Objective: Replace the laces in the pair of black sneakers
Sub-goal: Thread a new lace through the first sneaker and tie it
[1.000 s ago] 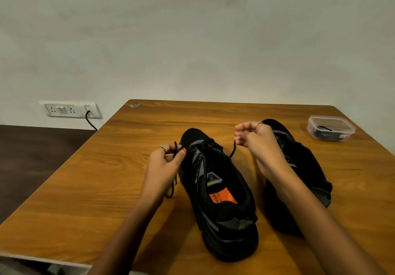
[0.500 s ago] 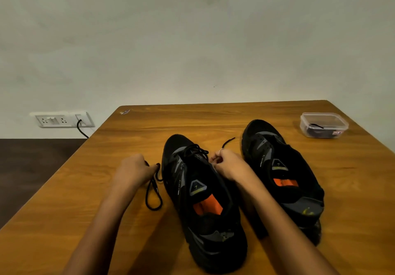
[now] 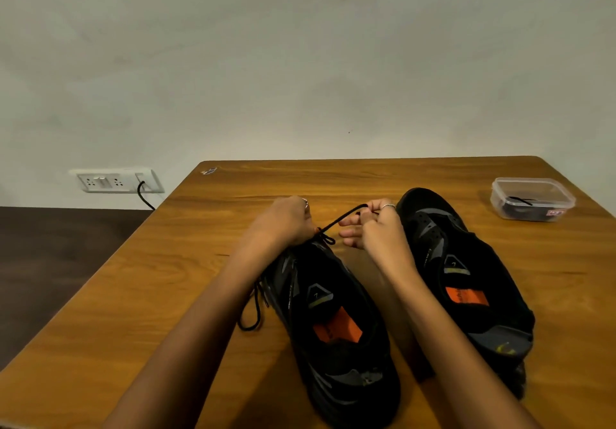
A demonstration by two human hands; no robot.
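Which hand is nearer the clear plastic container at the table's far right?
Right. The right hand is left of the clear plastic container, beyond one sneaker; the left hand is farther left.

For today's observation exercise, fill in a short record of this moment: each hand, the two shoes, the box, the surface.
left hand: on the toe end of the near shoe, at the lace
right hand: pinches the lace, pulled taut
far shoe: no lace visible
box: clear plastic, dark contents
table: wooden

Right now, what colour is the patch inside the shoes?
Orange patch, clearest in the head view.
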